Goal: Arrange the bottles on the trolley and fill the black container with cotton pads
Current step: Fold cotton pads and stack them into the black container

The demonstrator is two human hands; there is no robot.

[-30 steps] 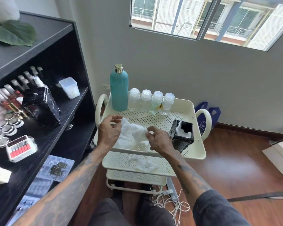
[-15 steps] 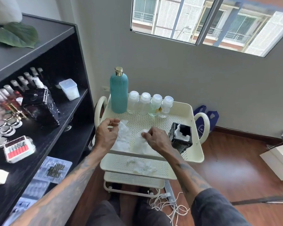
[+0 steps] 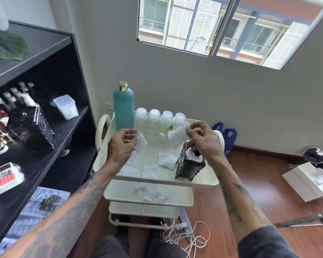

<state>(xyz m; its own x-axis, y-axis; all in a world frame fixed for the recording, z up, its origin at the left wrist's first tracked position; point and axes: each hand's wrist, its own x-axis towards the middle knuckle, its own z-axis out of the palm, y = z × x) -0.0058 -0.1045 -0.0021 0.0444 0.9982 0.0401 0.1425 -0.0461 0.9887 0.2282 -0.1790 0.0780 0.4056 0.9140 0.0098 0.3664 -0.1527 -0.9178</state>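
A cream trolley [image 3: 203, 181] stands before me. At the back of its top tray a tall teal bottle [image 3: 123, 108] stands beside a row of small clear bottles [image 3: 159, 121]. The black container [image 3: 189, 165] sits at the tray's right, with white pads showing in its open top. My right hand [image 3: 203, 140] pinches a white cotton pad [image 3: 178, 135] just above the container. My left hand [image 3: 120, 146] holds another cotton pad [image 3: 140, 143] over the tray's left side. Loose pads [image 3: 166, 161] lie on the tray between my hands.
More pads [image 3: 153, 194] lie on the trolley's second tier. A black shelf unit [image 3: 45, 127] with nail supplies stands close on the left. White cables [image 3: 185, 237] trail on the wooden floor under the trolley. A white box [image 3: 306, 181] sits at the right.
Both hands rose from the pile of pads, each with a pad. The right hand moved right and up, over the black container. The view tilted a little.
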